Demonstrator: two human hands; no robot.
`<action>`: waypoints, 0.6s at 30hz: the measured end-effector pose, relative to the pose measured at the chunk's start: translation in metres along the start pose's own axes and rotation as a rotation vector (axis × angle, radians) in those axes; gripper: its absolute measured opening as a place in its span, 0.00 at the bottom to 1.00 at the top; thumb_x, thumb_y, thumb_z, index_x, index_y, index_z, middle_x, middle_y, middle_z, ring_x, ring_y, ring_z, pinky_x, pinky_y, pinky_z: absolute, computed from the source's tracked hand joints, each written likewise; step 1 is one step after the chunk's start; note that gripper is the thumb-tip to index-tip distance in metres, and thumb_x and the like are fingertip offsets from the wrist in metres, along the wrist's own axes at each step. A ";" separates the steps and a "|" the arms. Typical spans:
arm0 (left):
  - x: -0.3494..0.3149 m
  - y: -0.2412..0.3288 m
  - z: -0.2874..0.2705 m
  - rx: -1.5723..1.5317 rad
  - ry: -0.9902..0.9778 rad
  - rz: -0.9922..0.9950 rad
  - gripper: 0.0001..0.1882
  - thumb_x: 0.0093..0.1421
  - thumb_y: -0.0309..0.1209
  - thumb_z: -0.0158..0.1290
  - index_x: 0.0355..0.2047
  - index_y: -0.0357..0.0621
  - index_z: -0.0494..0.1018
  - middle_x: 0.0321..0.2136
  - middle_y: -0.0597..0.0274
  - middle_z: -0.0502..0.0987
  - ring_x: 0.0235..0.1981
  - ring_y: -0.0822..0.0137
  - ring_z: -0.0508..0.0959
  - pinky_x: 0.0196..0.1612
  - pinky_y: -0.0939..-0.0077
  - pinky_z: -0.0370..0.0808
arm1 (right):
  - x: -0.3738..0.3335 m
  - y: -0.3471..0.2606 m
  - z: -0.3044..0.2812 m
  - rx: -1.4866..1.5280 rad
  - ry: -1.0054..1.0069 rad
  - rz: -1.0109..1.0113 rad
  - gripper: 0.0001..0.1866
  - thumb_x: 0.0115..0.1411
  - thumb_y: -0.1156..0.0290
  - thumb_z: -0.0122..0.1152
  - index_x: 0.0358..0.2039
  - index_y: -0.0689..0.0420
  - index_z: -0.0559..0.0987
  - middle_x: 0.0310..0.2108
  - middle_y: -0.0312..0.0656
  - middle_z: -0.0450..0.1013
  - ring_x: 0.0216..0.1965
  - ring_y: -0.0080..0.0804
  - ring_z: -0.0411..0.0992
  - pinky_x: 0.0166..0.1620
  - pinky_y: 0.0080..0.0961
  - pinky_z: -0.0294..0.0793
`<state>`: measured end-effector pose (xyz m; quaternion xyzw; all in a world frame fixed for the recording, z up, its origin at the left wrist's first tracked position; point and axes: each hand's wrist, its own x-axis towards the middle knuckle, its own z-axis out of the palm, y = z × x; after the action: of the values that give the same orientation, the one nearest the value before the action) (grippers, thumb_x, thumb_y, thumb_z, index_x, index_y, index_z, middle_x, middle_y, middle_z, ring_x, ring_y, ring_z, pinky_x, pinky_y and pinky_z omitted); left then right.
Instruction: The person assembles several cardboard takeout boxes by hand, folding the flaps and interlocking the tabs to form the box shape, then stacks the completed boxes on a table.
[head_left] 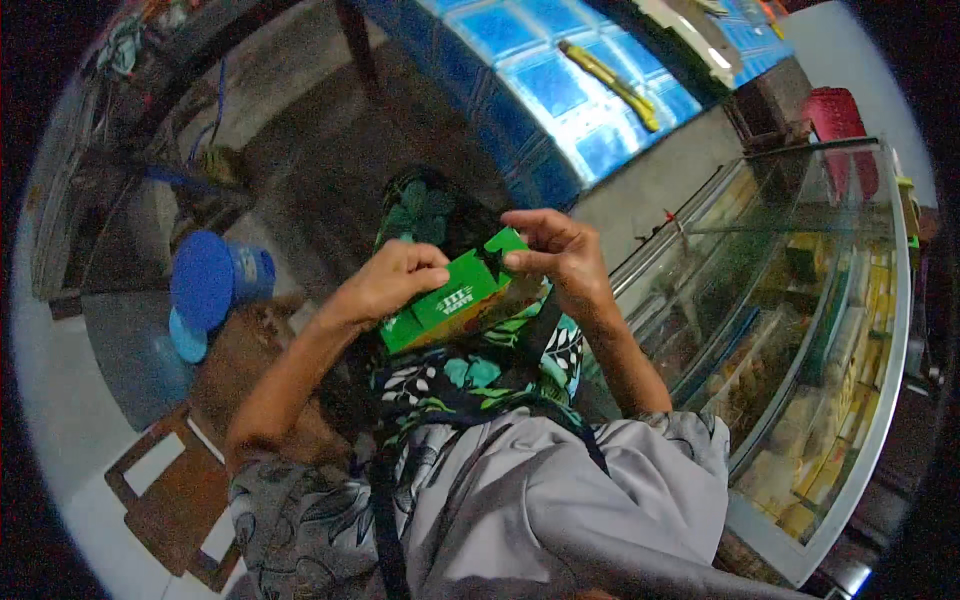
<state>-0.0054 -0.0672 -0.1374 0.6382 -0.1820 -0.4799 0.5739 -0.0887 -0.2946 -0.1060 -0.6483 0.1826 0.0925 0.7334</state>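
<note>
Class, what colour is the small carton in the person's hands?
The small carton is mostly bright green, in the head view.

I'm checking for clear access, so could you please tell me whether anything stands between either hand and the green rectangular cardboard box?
Nothing visible does: the bare left hand touches the green rectangular cardboard box near its upper edge, and the bare right hand holds its green end flap.

Green box (pixel 432 318): white lettering (pixel 458 298) on its long face, one short line of small capitals next to larger, bolder strokes; the whole print slants with the box. Smaller white mark (pixel 390 322) toward its left end, too blurred to read. Yellow packs (pixel 880 285), right: no legible print.
</note>
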 end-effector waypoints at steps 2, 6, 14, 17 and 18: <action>0.003 0.000 0.001 -0.013 -0.001 -0.028 0.09 0.56 0.30 0.52 0.29 0.35 0.74 0.24 0.69 0.74 0.25 0.80 0.71 0.28 0.82 0.68 | -0.002 -0.001 0.008 -0.020 0.015 -0.017 0.18 0.47 0.77 0.67 0.41 0.62 0.77 0.30 0.39 0.76 0.31 0.22 0.73 0.38 0.20 0.73; 0.007 -0.004 0.010 0.019 -0.049 -0.048 0.07 0.52 0.26 0.52 0.26 0.34 0.75 0.20 0.70 0.74 0.23 0.80 0.70 0.25 0.82 0.66 | 0.004 0.001 0.016 -0.380 -0.145 -0.319 0.14 0.45 0.80 0.66 0.35 0.61 0.78 0.30 0.38 0.76 0.33 0.25 0.74 0.38 0.23 0.72; 0.016 -0.024 0.014 -0.017 -0.016 -0.036 0.05 0.47 0.23 0.51 0.22 0.34 0.75 0.18 0.72 0.72 0.21 0.81 0.68 0.22 0.81 0.63 | 0.013 0.013 0.021 -0.724 -0.359 -0.798 0.12 0.38 0.81 0.64 0.28 0.59 0.75 0.24 0.41 0.69 0.27 0.39 0.68 0.29 0.32 0.66; 0.016 -0.011 0.018 0.011 -0.044 -0.079 0.04 0.48 0.23 0.51 0.23 0.36 0.75 0.19 0.73 0.72 0.22 0.81 0.68 0.23 0.82 0.63 | 0.011 0.015 0.020 -0.784 -0.379 -0.929 0.13 0.36 0.81 0.59 0.27 0.58 0.74 0.21 0.40 0.65 0.25 0.40 0.63 0.27 0.34 0.63; 0.014 -0.005 0.019 0.009 -0.056 -0.100 0.04 0.50 0.23 0.51 0.24 0.37 0.76 0.20 0.73 0.73 0.22 0.82 0.69 0.24 0.84 0.64 | 0.010 0.015 0.021 -0.868 -0.394 -1.014 0.13 0.35 0.79 0.58 0.26 0.58 0.73 0.21 0.40 0.65 0.26 0.39 0.63 0.27 0.34 0.63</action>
<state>-0.0160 -0.0872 -0.1455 0.6353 -0.1683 -0.5248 0.5410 -0.0824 -0.2727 -0.1215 -0.8593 -0.3326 -0.0810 0.3800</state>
